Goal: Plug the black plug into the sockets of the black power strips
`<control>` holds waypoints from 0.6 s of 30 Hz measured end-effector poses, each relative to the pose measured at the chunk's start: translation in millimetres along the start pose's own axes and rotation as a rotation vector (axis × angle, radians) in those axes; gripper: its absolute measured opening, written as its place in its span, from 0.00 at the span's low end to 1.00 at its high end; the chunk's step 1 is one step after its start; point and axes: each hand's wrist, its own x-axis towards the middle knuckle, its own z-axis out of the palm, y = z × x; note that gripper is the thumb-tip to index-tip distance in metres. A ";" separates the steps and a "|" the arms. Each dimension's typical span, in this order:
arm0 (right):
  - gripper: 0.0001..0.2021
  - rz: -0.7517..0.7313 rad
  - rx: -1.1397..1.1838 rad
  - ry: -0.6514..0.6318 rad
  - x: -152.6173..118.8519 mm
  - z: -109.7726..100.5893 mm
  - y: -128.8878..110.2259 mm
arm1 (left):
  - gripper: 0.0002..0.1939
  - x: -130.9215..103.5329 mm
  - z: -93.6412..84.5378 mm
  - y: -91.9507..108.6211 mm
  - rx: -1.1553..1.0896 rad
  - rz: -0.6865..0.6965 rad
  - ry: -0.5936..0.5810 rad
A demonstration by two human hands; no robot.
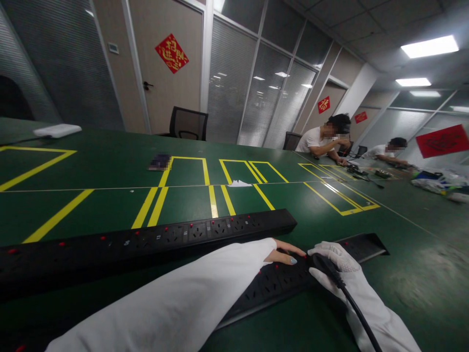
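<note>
Wearing a white glove, my right hand (335, 261) grips a black plug (322, 266) against the near black power strip (269, 283); its cord runs down toward the bottom edge. Whether the pins sit in a socket is hidden. My left hand (286, 252), bare-fingered below a white sleeve, lies across the same strip just left of the plug, fingers stretched out. A second long black power strip (220, 227) with red switches lies behind, on the green table (293, 195).
Yellow tape (188, 158) marks rectangles on the table. A scrap of white paper (240, 183) and a dark blurred item (160, 162) lie beyond the strips. A white device (57, 130) sits far left. Two people (311, 142) work at the far right, near cables and plastic bags (436, 182).
</note>
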 end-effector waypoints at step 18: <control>0.13 -0.032 0.020 -0.039 -2.5 -0.4 4.4 | 0.25 -2.1 2.1 4.1 0.027 0.023 0.012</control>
